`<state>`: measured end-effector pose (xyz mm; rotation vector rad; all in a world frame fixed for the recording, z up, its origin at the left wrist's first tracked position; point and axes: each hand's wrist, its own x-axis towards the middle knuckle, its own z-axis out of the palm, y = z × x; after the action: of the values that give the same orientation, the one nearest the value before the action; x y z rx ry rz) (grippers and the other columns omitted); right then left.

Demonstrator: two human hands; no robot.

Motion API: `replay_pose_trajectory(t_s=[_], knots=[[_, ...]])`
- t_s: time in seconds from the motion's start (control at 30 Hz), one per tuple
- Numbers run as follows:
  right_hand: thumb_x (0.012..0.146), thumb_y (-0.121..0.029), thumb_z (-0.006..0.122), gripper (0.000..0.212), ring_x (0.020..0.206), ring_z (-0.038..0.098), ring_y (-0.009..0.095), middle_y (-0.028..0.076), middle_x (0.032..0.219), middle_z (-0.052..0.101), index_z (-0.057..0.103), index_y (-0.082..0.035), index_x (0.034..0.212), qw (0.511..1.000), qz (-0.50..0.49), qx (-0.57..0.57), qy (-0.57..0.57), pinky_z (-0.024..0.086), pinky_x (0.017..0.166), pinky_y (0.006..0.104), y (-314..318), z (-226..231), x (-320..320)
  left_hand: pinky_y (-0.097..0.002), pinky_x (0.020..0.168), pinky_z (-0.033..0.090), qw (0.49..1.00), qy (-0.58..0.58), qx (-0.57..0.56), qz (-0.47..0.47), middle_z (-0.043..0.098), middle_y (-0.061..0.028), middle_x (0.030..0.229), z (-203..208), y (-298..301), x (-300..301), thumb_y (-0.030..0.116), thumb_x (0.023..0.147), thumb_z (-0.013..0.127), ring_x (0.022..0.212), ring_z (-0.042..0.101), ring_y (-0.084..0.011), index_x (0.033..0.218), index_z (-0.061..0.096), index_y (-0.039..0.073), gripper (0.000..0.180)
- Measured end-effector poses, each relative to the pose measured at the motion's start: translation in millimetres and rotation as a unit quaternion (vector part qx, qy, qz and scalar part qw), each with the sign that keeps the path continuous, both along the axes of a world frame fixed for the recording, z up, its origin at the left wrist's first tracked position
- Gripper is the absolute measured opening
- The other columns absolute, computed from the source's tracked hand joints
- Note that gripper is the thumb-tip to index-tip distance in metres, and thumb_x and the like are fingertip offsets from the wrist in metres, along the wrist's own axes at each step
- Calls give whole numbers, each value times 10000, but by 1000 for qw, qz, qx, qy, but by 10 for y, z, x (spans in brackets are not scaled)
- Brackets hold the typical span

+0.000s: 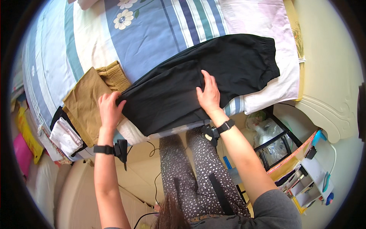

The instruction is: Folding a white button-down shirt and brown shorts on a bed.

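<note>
Black trousers (167, 91) lie lengthwise across the near side of the bed, with a gathered elastic end at the right. At their left end my left hand (110, 108) is closed on the edge of the cloth between thumb and fingers. My right hand (209, 95) rests open on the middle of the trousers, its thumb and fingers apart. Folded tan trousers (85, 103) with an elastic waistband lie just left of my left hand. Beyond them sits a small folded white garment (66, 133) on top of a black one (58, 116).
A striped, flowered sheet (148, 30) covers the bed, with a pale pink cloth (259, 19) at the right. A cream headboard (324, 110) stands to the right. Below it are a black frame (274, 143) and a white organizer (310, 185). Cables trail near my legs.
</note>
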<state>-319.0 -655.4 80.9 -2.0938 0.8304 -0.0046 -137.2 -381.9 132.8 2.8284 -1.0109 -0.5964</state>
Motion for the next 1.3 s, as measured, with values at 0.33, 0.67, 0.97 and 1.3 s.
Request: replay_pose_trajectory(t_s=[0.33, 0.67, 0.97, 1.3], knots=[[800, -340, 555, 527, 1343, 155, 277, 54, 1445, 228, 413, -252, 1300, 924, 234, -304, 1, 93, 1066, 515, 225, -312, 297, -272, 871, 404, 706, 278, -371, 535, 570, -73, 1077, -647, 350, -1278, 124, 840, 611, 971, 527, -158, 1166, 497, -8, 369], [793, -349, 574, 541, 1344, 139, 288, 69, 1445, 216, 417, -245, 1300, 921, 244, -305, 19, 142, 1056, 509, 206, -276, -15, -286, 912, 390, 664, 364, -442, 481, 531, -94, 1183, 47, 141, -1062, 113, 905, 496, 1034, 514, -159, 1204, 472, -35, 334], [824, -284, 550, 563, 1326, 189, 318, 124, 1433, 221, 352, -191, 1342, 971, 206, 21, -117, 189, 1070, 453, 1204, -99, 184, -317, 1006, 291, 766, 201, -411, 452, 375, -143, 1328, 1411, 269, -1171, 10, 893, 411, 1198, 387, -214, 1322, 307, -41, 445], [914, -198, 432, 471, 1290, 291, 230, 104, 1399, 305, 318, -45, 1345, 483, -254, 781, -304, 227, 1068, 337, 895, 194, -490, -303, 854, 439, 695, 561, -395, 217, 431, -128, 1232, 889, -1853, -1485, -18, 861, 468, 1057, 525, -211, 1401, 175, 121, 630]])
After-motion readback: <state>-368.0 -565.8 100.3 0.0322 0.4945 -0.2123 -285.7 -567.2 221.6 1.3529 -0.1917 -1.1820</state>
